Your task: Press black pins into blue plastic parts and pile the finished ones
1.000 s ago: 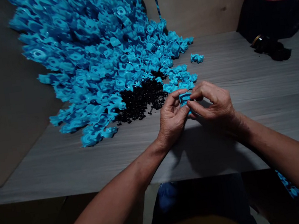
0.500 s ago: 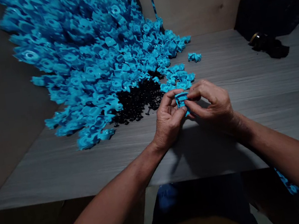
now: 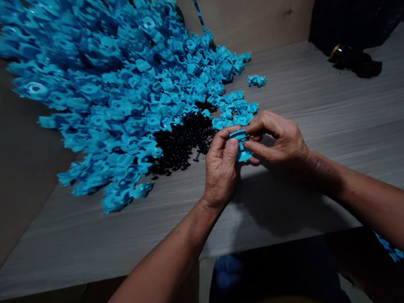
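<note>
A small blue plastic piece (image 3: 243,151), shaped like a toy car body, is held between both hands above the table. My left hand (image 3: 222,164) grips it from the left, thumb on its face and fingers behind. On its right side, my right hand (image 3: 277,138) pinches with thumb and fingertips. A dark line crosses the upper part of the piece; whether this is a black axle is too small to tell. Left of my hands lies a heap of black dumbbell-shaped wheel axles (image 3: 182,144). Several similar blue pieces (image 3: 244,118) lie just beyond my fingers.
A tall pile of blue pieces (image 3: 110,84) fills the table's left and back. One blue piece (image 3: 257,81) lies apart. At the back right stand a dark bag (image 3: 352,15) with red trim and a black wristwatch-like object (image 3: 357,62). The table's front edge (image 3: 159,273) runs below my forearms.
The blue piece has turned in my fingers, showing more of its lower end. My left thumb has shifted up along it. The whole view has moved slightly, with the scene shifting left.
</note>
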A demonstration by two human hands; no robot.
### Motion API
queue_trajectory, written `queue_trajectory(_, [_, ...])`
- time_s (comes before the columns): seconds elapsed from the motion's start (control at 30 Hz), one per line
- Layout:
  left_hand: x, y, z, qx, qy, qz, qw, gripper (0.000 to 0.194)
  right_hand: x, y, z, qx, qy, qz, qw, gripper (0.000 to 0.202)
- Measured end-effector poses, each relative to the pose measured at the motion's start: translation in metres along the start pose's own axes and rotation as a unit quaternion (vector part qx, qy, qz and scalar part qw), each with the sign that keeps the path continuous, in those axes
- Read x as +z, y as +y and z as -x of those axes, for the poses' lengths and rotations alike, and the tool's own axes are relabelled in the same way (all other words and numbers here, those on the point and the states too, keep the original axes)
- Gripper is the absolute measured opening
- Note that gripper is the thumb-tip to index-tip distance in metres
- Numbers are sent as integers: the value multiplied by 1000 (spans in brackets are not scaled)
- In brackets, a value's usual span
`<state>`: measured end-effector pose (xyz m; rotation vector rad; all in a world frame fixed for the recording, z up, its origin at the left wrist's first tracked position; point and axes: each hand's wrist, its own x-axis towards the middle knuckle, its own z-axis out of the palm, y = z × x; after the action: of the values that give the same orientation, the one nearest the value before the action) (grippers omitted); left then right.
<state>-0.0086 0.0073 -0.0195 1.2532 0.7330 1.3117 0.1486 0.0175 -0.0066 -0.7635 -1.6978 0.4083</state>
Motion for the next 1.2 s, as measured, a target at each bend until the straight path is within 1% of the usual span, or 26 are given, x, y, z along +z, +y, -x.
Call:
queue_trajectory(0.07, [-1, 1, 0, 3, -1, -14, 1000, 36, -2, 1, -1, 74, -19, -65, 995, 19])
queue_trajectory(0.17, [-3, 2, 1, 3, -1, -36, 999, 36, -5, 1, -3, 172, -51, -153, 972, 34])
queue_trajectory(0.27, [-4, 2, 2, 0, 0, -44, 999, 37, -7, -1, -5, 219, -61, -205, 952, 40])
queue_trajectory(0.43, [-3, 1, 2, 14, 3, -53, 999, 36, -8, -3, -6, 225, -40, -205, 952, 41])
queue_trajectory(0.6, [-1, 3, 3, 29, -6, -77, 997, 35, -7, -6, -4, 229, -54, -188, 954, 39])
queue_trajectory(0.7, [-1, 2, 3, 33, -10, -72, 997, 34, -8, -6, -3, 221, -60, -181, 956, 36])
queue_trajectory(0.83, [-1, 1, 3, 22, -7, -44, 999, 33, -8, -5, -2, 196, -62, -185, 961, 31])
queue_trajectory(0.97, [-2, 2, 5, -1, -2, -42, 999, 32, -7, -2, -1, 187, -59, -185, 963, 31])
queue_trajectory(1.07, [-1, 5, 6, -13, 1, -45, 999, 33, -6, 0, -1, 211, -45, -224, 950, 31])
queue_trajectory(1.13, [0, 5, 6, -9, -1, -46, 999, 33, -6, 2, -2, 246, -40, -268, 930, 34])
queue_trajectory(1.2, [0, 5, 5, -2, -3, -50, 999, 32, -6, 4, -3, 278, -57, -299, 911, 38])
